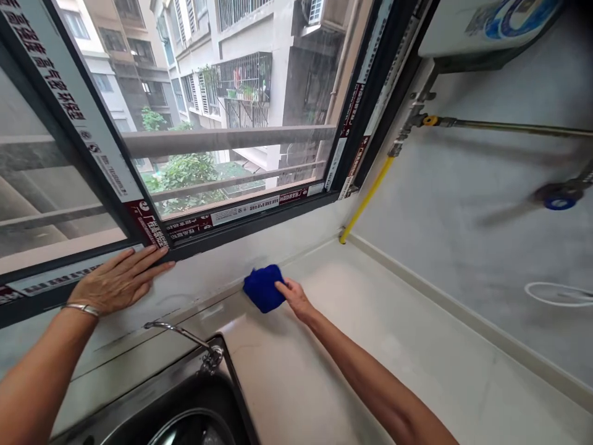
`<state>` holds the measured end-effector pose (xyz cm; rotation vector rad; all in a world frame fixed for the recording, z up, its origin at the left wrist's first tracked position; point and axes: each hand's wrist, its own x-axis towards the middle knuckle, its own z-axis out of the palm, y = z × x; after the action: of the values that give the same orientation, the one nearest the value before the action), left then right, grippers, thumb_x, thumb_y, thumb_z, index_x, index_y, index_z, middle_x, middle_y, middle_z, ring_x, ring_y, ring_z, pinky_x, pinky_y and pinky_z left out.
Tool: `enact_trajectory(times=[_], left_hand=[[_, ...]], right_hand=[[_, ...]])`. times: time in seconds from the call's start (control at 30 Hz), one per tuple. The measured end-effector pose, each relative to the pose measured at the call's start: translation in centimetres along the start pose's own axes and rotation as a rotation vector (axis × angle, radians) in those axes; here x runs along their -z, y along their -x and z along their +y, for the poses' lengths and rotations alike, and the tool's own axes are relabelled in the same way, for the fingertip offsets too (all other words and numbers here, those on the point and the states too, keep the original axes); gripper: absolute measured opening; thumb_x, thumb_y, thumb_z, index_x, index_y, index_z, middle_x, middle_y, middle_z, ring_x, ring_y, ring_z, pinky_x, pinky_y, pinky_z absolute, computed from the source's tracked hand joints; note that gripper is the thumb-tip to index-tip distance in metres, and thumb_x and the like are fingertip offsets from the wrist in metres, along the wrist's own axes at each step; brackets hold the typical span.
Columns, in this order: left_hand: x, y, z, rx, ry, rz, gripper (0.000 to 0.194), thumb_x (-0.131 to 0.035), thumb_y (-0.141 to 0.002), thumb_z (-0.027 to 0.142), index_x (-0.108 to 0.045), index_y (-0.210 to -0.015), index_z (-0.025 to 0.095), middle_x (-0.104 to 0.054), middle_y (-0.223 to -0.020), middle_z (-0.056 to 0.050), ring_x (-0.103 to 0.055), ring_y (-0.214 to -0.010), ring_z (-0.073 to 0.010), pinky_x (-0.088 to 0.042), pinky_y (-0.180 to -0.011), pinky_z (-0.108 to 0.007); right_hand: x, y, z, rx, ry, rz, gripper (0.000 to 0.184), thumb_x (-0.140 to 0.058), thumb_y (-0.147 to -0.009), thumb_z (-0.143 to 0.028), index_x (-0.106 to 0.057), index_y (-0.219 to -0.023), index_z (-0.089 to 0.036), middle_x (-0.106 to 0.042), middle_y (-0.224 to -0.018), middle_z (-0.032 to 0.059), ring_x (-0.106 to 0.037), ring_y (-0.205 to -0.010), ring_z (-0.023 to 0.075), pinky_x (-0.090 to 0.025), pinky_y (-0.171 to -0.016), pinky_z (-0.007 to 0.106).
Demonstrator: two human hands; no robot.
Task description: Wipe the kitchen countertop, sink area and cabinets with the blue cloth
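Observation:
My right hand (293, 296) presses a bunched blue cloth (262, 287) against the white counter (370, 346), right where it meets the low wall under the window. My left hand (119, 279) lies flat, fingers spread, on the wall and the lower edge of the dark window frame (250, 221). A silver bangle (81, 307) circles my left wrist.
A steel sink (152, 408) with a thin tap (185, 337) sits at the near left of the counter. A yellow pipe (365, 199) drops into the back corner. Grey wall on the right carries a metal pipe (509, 127), a blue valve (559, 200) and a white heater (482, 25) above.

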<state>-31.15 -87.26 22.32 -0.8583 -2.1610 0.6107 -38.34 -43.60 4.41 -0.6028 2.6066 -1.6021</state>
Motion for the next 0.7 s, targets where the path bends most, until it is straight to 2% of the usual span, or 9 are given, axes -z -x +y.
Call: enact_trajectory(times=[0.1, 0.2, 0.3, 0.37, 0.5, 0.6, 0.7], left_hand=[[0.3, -0.1, 0.2, 0.025, 0.052, 0.001, 0.055, -0.048, -0.099, 0.029, -0.037, -0.151, 0.042, -0.034, -0.158, 0.006, -0.035, -0.146, -0.0144, -0.019, -0.125, -0.035], [1.0, -0.6, -0.7, -0.027, 0.135, 0.007, 0.056, -0.044, -0.097, 0.028, -0.037, -0.153, 0.035, -0.034, -0.159, 0.001, -0.033, -0.147, -0.0165, -0.016, -0.127, -0.038], [1.6, -1.3, -2.4, -0.194, 0.161, -0.020, 0.062, -0.037, -0.095, 0.022, -0.033, -0.156, 0.027, -0.034, -0.159, -0.005, -0.028, -0.150, -0.0175, -0.014, -0.128, -0.039], [1.8, -1.6, -3.1, -0.266, 0.153, -0.026, 0.063, -0.035, -0.093, 0.020, -0.033, -0.156, 0.026, -0.037, -0.158, -0.006, -0.027, -0.150, -0.0164, -0.012, -0.128, -0.039], [1.5, -1.5, -2.7, -0.161, 0.183, -0.003, 0.058, -0.033, -0.096, 0.025, -0.036, -0.153, 0.037, -0.038, -0.157, 0.000, -0.027, -0.149, -0.0121, -0.011, -0.128, -0.036], [1.1, -1.1, -1.8, -0.027, 0.301, -0.027, 0.053, -0.030, -0.099, 0.034, -0.040, -0.150, 0.042, -0.037, -0.158, 0.004, -0.028, -0.149, -0.0106, -0.009, -0.127, -0.035], [0.8, -1.0, -1.4, 0.020, 0.313, -0.039, 0.050, -0.031, -0.099, 0.037, -0.042, -0.147, 0.045, -0.036, -0.157, 0.008, -0.031, -0.147, -0.0095, -0.010, -0.127, -0.034]], right_hand=[[2.2, 0.7, -0.3, -0.145, -0.421, 0.078, 0.050, -0.063, -0.080, -0.063, -0.064, -0.100, -0.017, -0.068, -0.084, 0.0031, -0.058, -0.077, 0.0170, -0.048, -0.071, 0.029], [3.0, 1.1, -1.0, -0.187, -0.352, 0.048, 0.043, -0.071, -0.069, -0.059, -0.062, -0.085, -0.019, -0.062, -0.074, -0.0005, -0.052, -0.069, 0.0144, -0.044, -0.067, 0.028], [2.6, 1.7, -0.8, -0.110, -0.200, 0.054, 0.035, -0.075, -0.065, -0.050, -0.058, -0.074, -0.021, -0.056, -0.068, -0.0040, -0.045, -0.066, 0.0112, -0.036, -0.064, 0.025], [2.2, 2.2, 0.1, -0.154, -0.287, 0.057, 0.039, -0.077, -0.062, -0.053, -0.055, -0.066, -0.021, -0.052, -0.062, -0.0057, -0.041, -0.063, 0.0098, -0.032, -0.061, 0.024], [1.8, 3.3, 2.6, -0.337, -0.509, 0.156, 0.057, -0.065, -0.066, -0.075, -0.044, -0.058, -0.022, -0.036, -0.051, -0.0085, -0.031, -0.054, 0.0079, -0.027, -0.054, 0.023], [2.4, 3.5, 3.2, -0.366, -0.571, 0.228, 0.061, -0.062, -0.066, -0.081, -0.047, -0.065, -0.022, -0.042, -0.053, -0.0075, -0.035, -0.055, 0.0086, -0.030, -0.054, 0.023], [3.9, 2.7, 1.7, -0.337, -0.627, 0.282, 0.063, -0.056, -0.072, -0.084, -0.054, -0.078, -0.021, -0.054, -0.061, -0.0037, -0.046, -0.059, 0.0111, -0.038, -0.058, 0.024]])
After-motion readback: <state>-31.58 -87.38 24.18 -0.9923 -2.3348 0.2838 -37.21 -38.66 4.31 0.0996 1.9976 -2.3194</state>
